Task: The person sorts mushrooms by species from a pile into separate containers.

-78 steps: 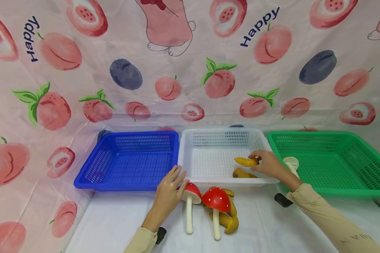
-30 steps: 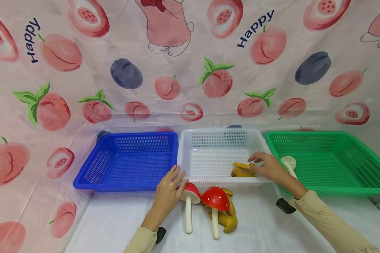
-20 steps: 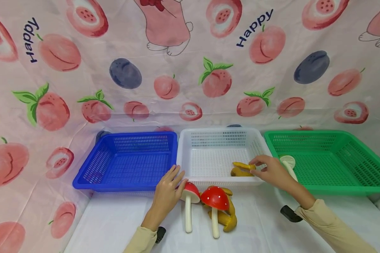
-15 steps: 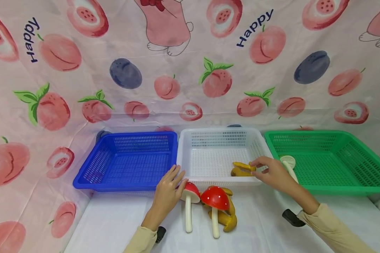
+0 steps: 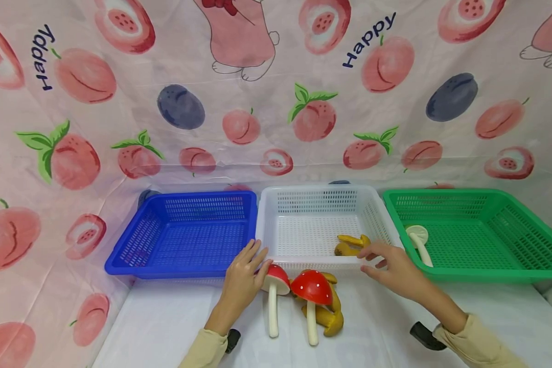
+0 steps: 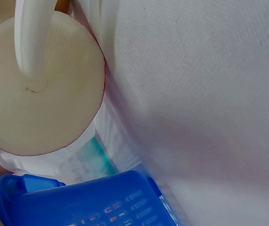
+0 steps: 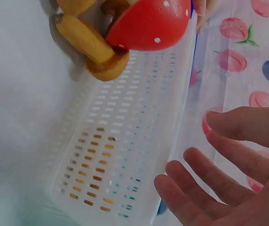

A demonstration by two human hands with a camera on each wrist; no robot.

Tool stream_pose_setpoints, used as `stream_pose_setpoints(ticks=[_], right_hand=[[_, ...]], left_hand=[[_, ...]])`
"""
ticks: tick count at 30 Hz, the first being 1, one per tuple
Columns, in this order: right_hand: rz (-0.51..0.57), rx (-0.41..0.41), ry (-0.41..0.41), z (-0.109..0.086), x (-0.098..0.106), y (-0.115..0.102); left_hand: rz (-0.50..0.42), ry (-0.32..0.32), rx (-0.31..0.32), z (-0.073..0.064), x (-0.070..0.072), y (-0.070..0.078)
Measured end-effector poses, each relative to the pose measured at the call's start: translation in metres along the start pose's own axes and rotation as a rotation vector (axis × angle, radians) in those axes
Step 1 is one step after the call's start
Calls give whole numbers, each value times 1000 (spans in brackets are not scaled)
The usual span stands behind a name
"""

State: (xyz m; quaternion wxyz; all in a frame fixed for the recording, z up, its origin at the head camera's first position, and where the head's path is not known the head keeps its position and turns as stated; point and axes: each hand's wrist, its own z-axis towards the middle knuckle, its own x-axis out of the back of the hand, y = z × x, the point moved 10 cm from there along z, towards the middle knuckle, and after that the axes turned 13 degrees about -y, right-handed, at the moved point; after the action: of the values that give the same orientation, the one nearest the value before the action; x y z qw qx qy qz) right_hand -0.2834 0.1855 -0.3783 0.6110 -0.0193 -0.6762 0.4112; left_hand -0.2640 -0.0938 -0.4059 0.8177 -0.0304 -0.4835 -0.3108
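My left hand (image 5: pixel 243 273) rests with extended fingers at the corner where the blue basket (image 5: pixel 179 272) meets the white basket (image 5: pixel 313 260). Right under its thumb side lies a red-capped toy mushroom (image 5: pixel 273 306), its pale underside filling much of the left wrist view. My right hand (image 5: pixel 393 268) is over the near right rim of the white basket, its fingers spread and nothing in them; the right wrist view shows the same. Inside that basket are a yellow mushroom (image 5: pixel 354 239) and a browner one (image 5: pixel 345 249), partly hidden by the rim.
A second red mushroom (image 5: pixel 312 291) lies on the white cloth, overlapping several yellow-brown mushrooms (image 5: pixel 333 322). To the right stands the green basket (image 5: pixel 487 276) with a pale mushroom (image 5: pixel 420 243) in it. A fruit-print curtain (image 5: pixel 276 122) hangs behind the baskets.
My right hand has let go of the yellow mushroom, which now lies beside the browner one in the white basket. The hand has drawn back toward the near rim. My left hand stays put.
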Motion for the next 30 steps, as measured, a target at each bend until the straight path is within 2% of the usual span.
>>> stream_pose_setpoints(ticks=[7, 11, 20, 30], right_hand=[[26, -41, -18, -3, -14, -4], [42, -67, -68, -4, -25, -6], [109, -34, -163, -8, -54, -13], [231, -165, -248, -12, -94, -6]], left_hand=[[14, 10, -8, 0, 0, 0], [10, 13, -5, 0, 1, -1], [-4, 9, -6, 1, 0, 0], [-4, 0, 4, 1, 0, 0]])
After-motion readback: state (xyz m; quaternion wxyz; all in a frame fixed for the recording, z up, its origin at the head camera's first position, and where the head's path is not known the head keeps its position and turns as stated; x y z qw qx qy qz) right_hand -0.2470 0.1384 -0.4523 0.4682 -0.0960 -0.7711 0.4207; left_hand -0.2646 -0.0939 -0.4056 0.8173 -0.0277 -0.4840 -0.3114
